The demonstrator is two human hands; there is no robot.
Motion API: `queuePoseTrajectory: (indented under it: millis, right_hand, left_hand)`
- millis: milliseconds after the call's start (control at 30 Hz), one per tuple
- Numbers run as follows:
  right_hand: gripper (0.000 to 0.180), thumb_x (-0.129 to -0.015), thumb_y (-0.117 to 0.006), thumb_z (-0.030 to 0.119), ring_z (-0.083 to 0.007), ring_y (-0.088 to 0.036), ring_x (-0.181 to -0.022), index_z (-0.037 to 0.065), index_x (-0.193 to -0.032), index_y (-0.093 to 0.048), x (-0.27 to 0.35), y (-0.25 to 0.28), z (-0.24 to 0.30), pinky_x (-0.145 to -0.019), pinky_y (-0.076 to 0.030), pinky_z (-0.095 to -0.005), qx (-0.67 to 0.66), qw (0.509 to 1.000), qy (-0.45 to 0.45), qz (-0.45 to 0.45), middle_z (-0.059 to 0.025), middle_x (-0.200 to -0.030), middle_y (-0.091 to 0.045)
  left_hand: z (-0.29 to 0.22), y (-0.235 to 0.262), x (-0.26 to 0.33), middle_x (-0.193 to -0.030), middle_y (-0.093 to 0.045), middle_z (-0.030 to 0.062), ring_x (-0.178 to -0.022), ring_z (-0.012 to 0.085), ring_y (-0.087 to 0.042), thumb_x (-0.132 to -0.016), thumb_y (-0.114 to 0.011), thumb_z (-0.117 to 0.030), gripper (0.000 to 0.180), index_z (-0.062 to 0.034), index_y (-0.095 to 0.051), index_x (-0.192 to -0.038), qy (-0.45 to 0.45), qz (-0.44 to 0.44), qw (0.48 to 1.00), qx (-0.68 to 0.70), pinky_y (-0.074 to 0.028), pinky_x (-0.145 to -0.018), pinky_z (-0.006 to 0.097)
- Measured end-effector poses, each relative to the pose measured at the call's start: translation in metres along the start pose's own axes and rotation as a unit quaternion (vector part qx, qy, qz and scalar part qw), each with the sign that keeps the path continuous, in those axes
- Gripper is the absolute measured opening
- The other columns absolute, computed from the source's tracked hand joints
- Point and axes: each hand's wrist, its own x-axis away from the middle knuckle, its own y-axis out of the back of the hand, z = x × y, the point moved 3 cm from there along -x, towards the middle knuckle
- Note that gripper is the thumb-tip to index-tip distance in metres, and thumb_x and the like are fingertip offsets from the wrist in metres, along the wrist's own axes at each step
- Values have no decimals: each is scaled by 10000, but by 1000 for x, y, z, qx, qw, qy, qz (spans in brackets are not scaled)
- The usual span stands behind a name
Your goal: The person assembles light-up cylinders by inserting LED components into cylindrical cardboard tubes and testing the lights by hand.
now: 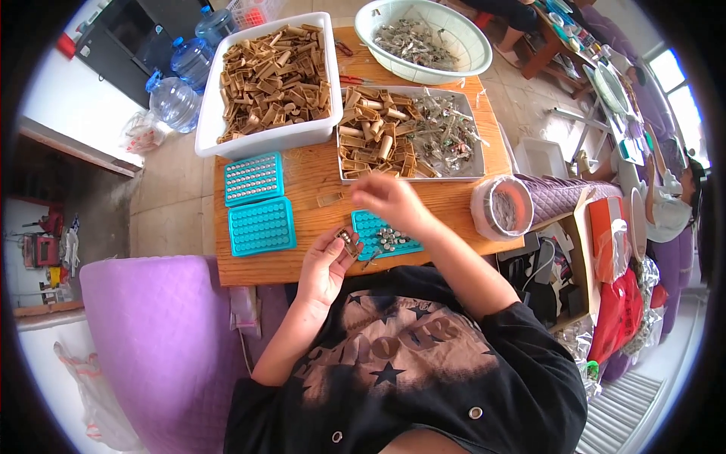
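My left hand (pixel 324 261) is closed on a small brown plastic housing (pixel 347 239) with shiny metal bits in it, near the table's front edge. My right hand (pixel 392 203) hovers just in front of the shallow white tray; motion blurs its fingers, and I cannot tell if they hold anything. Below it lies a turquoise tray (pixel 360 220) bearing loose round silver pieces (pixel 390 238). A single brown housing (pixel 330 199) lies on the wood between my hands and the white tray (pixel 481 171). That tray holds brown housings (pixel 378 136) at left and tangled metal parts (pixel 446 132) at right.
A deep white bin (pixel 333 72) of brown housings stands far left on the wooden table (pixel 302 170). Behind sits a pale green basket (pixel 473 60) of metal parts. Two turquoise trays (pixel 261 225) lie left. A clear tub (pixel 484 212) stands at the right edge. People sit further right.
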Motion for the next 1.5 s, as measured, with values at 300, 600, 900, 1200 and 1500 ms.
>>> queuePoseTrajectory:
  millis: [300,600,900,1200,1500]
  right_hand:
    - [274,-776,-685,183,-301,-622,-856,66,-1020,-643,-74,27,0,-762,-500,-380,313,939,111,-92,-127,-906,-630]
    - [216,-864,-623,231,-307,-614,-624,38,-784,-677,-73,58,15,-633,-512,-379,215,942,3,-257,-132,-713,-627]
    - [193,-793,-643,239,-225,-541,-999,112,-937,-656,-96,27,-18,-884,-394,-396,633,756,139,-90,-31,-938,-629]
    - [335,-744,-736,74,-69,-579,-694,16,-1057,-633,-33,28,8,-639,-495,-249,171,976,49,-126,-40,-761,-638]
    - [370,-745,-718,79,-141,-641,-769,-4,-1095,-633,49,-1,5,-721,-520,-275,71,993,23,-90,-94,-835,-672]
  left_hand:
    - [3,2,0,-1133,-620,103,-1068,235,-592,-888,-598,-45,259,-75,-588,-1145,-2,-15,999,28,-468,-987,426]
    - [-4,-8,3,-1152,-608,96,-1072,253,-592,-901,-580,-55,274,-100,-572,-1171,7,9,1000,10,-484,-964,437]
    - [4,-18,-1,-1158,-610,88,-1071,264,-599,-929,-549,-103,239,-126,-572,-1166,13,10,999,-30,-491,-948,449]
    - [-4,-23,-5,-1161,-607,113,-1081,240,-592,-921,-564,-100,243,-121,-572,-1163,-32,-4,999,-31,-477,-970,438]
    - [-1,-23,-7,-1147,-603,95,-1071,206,-584,-894,-585,-28,281,-66,-555,-1171,-49,-31,997,-43,-508,-930,370]
